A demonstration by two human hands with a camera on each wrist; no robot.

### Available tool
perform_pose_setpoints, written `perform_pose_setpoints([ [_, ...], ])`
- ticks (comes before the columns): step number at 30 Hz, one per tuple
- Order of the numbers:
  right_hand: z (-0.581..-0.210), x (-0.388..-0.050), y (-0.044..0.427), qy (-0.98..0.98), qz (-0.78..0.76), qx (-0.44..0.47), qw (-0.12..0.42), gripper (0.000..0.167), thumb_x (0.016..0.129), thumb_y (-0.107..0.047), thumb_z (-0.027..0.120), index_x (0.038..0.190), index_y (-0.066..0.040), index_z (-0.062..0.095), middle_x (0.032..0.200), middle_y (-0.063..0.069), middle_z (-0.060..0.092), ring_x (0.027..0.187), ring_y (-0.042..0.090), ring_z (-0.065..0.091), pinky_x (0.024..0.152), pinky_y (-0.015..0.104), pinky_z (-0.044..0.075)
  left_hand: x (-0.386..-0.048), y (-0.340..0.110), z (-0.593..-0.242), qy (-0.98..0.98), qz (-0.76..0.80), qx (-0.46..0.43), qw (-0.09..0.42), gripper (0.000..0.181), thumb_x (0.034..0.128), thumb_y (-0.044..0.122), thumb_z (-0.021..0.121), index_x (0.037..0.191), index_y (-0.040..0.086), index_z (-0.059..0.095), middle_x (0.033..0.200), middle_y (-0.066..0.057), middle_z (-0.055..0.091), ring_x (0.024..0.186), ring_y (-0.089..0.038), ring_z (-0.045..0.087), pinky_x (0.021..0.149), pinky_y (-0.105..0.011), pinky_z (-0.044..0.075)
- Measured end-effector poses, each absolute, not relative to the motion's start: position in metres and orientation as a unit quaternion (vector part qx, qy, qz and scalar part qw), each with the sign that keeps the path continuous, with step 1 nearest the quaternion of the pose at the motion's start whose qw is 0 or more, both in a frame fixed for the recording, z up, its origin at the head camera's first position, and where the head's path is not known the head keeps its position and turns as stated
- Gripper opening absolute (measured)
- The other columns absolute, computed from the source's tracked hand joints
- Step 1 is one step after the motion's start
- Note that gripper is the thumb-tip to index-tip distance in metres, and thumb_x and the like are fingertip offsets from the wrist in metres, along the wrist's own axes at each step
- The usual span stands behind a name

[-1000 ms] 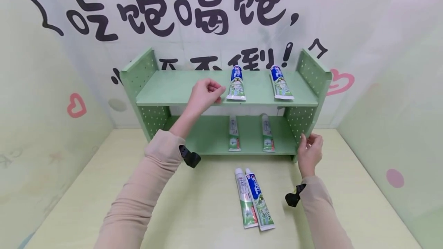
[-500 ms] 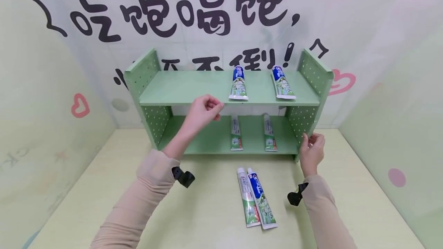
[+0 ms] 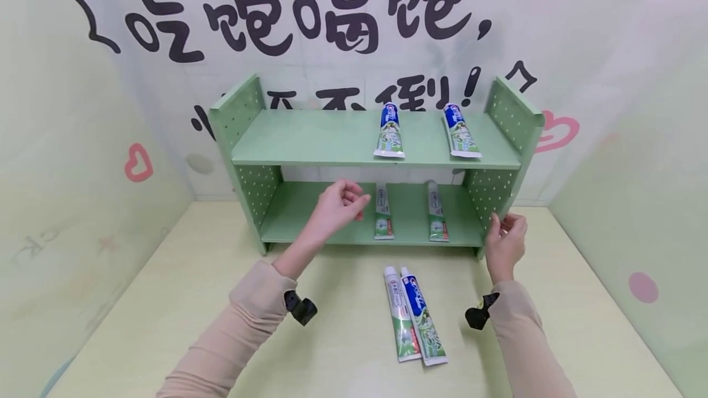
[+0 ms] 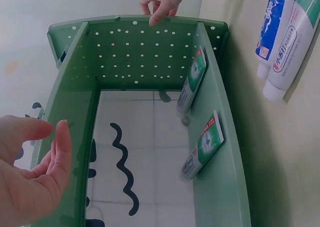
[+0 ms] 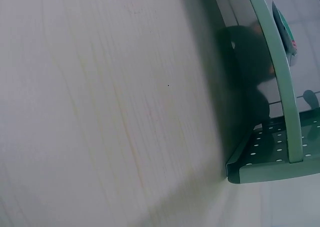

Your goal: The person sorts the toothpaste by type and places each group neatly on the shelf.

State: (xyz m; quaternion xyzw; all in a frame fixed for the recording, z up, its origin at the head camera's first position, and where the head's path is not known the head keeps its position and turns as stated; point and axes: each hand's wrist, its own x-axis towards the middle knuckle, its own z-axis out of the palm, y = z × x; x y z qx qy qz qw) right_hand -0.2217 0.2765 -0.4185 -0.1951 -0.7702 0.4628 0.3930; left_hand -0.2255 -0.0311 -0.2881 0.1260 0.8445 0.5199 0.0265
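Observation:
My left hand [image 3: 338, 209] hovers before the opening above the lower shelf, fingers loosely bent and nothing held; in the left wrist view, a gap shows between thumb and fingertips. The right hand [image 3: 506, 244] grips the edge of the right side panel of a green two-tier shelf rack [image 3: 310, 163]. Two blue-topped toothpaste tubes, left [image 3: 390, 132] and right [image 3: 461, 134], lie on the upper tier. On the lower tier are two silver-and-green toothpaste tubes, left [image 3: 383, 214] and right [image 3: 436, 214]. The left one is nearest my left hand.
On the table [image 3: 332, 324] before the rack, a silver-and-green tube [image 3: 401, 318] and a blue-topped tube [image 3: 424, 318] lie side by side, touching. Walls printed with lettering and hearts stand behind and on both sides.
The left hand has come down from the upper tier's front edge to the level of the lower opening. My right hand stays at the side panel. The view has shifted slightly.

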Motion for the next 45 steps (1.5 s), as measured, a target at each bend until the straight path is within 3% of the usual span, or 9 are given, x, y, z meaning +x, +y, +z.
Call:
perform_pose_setpoints([
  [16,-0.418,-0.222,0.279,-0.768,0.464,-0.198,0.394,0.032,0.093,-0.023,0.05,0.11,0.004,0.044,0.107,0.018,0.052,0.101,0.028,0.057,0.086,0.04,0.052,-0.221,-0.022,-0.334,0.85,0.513,0.098,0.068,0.039,0.086,0.019,0.062,0.115,-0.003,0.048,0.091,-0.012,0.06,0.068,-0.015,0.06,0.064,-0.023,0.054],
  [23,-0.417,-0.223,0.279,-0.771,0.456,-0.198,0.398,0.031,0.093,-0.023,0.051,0.108,0.004,0.045,0.105,0.018,0.051,0.097,0.025,0.057,0.084,0.034,0.052,-0.215,-0.021,-0.358,0.836,0.53,0.105,0.093,0.038,0.0853,0.016,0.062,0.114,-0.005,0.047,0.09,-0.014,0.058,0.066,-0.015,0.06,0.063,-0.024,0.055],
  [32,-0.417,-0.221,0.277,-0.769,0.463,-0.2,0.393,0.031,0.093,-0.023,0.051,0.109,0.003,0.045,0.106,0.017,0.052,0.099,0.026,0.057,0.086,0.036,0.052,-0.199,-0.01,-0.395,0.85,0.494,0.1,0.151,0.05,0.0825,0.028,0.066,0.115,-0.004,0.047,0.091,-0.013,0.058,0.063,-0.016,0.06,0.066,-0.035,0.056],
  [36,-0.419,-0.22,0.277,-0.768,0.464,-0.206,0.39,0.031,0.093,-0.023,0.051,0.109,0.003,0.045,0.106,0.017,0.053,0.1,0.026,0.057,0.087,0.038,0.052,-0.19,-0.005,-0.407,0.855,0.48,0.104,0.166,0.051,0.0831,0.031,0.065,0.114,-0.005,0.047,0.093,-0.013,0.058,0.064,-0.016,0.06,0.065,-0.033,0.055],
  [45,-0.42,-0.221,0.277,-0.771,0.462,-0.205,0.388,0.032,0.093,-0.025,0.05,0.109,0.003,0.045,0.105,0.016,0.05,0.099,0.023,0.056,0.087,0.033,0.052,-0.172,0.004,-0.426,0.867,0.445,0.108,0.197,0.041,0.0836,0.029,0.065,0.102,-0.004,0.05,0.069,-0.005,0.052,0.055,-0.015,0.053,0.05,-0.025,0.043],
])
